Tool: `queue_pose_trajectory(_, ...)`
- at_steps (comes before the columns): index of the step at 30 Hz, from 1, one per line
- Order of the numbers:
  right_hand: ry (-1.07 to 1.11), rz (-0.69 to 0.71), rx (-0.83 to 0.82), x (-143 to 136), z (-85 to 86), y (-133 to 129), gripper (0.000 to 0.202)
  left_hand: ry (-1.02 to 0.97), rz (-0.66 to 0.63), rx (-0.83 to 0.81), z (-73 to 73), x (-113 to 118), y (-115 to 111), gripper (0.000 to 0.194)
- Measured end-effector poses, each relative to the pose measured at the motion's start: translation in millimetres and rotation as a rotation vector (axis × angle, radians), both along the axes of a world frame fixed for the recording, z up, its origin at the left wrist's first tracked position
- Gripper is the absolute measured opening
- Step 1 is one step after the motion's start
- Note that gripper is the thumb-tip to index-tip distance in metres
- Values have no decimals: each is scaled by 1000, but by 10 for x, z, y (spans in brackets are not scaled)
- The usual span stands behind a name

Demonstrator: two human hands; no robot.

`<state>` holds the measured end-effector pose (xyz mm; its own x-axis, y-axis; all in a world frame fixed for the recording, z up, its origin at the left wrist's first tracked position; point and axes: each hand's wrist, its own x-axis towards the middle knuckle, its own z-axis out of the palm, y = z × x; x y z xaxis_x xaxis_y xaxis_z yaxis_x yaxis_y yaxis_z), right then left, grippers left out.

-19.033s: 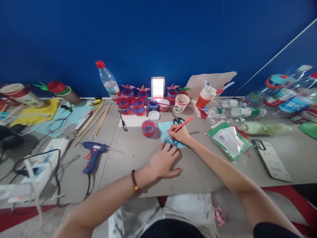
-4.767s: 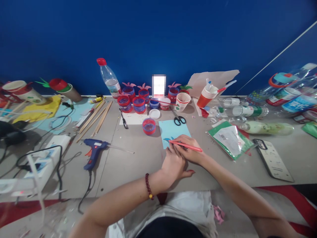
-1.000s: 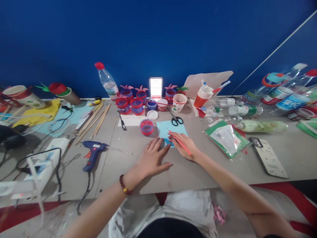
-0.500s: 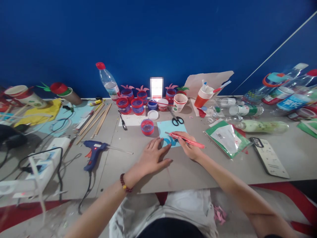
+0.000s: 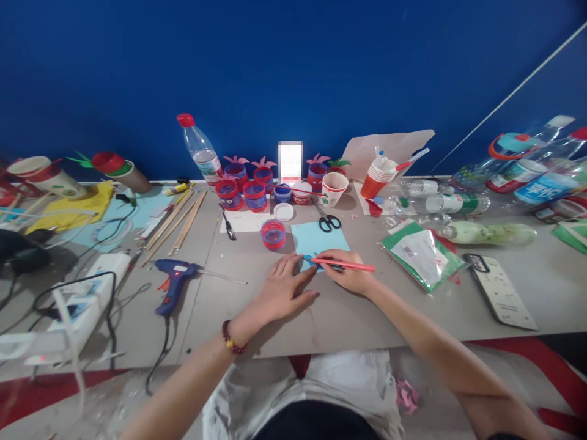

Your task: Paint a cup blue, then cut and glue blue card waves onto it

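A red utility knife is in my right hand, its tip down at the light blue paper. Darker blue cut shapes lie on that paper's lower part, partly covered by my hands. My left hand rests flat, fingers spread, with its fingertips at the paper's lower left edge. Black-handled scissors lie across the paper's top right corner. Just left of the paper stands a small red and blue painted cup.
Painted cups, a paper cup and a tilted bottle line the back. A glue gun, wooden sticks and a power strip lie left. To the right are a green packet, a phone and several plastic bottles.
My right hand has brought the knife down and toward me, its tip moving from above the blue shapes to beside them. My left hand has stayed almost still.
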<state>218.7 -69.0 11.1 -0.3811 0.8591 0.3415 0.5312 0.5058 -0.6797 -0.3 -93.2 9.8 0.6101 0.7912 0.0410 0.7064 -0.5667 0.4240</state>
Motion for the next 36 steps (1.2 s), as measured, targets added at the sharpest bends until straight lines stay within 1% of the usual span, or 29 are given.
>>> queue_pose_trajectory(5, -40, 29, -1, 27, -47, 7, 20, -5, 1, 8, -8, 1, -7, 54)
queue_pose_trajectory(13, -57, 78, 46, 26, -19, 12, 21, 12, 4, -4, 1, -1, -3, 54)
queue_pose_trajectory(23, -47, 111, 56, 18, -66, -14, 23, -1, 7, 15, 13, 4, -15, 51)
queue_pose_trajectory(36, -116, 117, 63, 26, 8, -52, 23, -16, 6, 35, 11, 6, -15, 50)
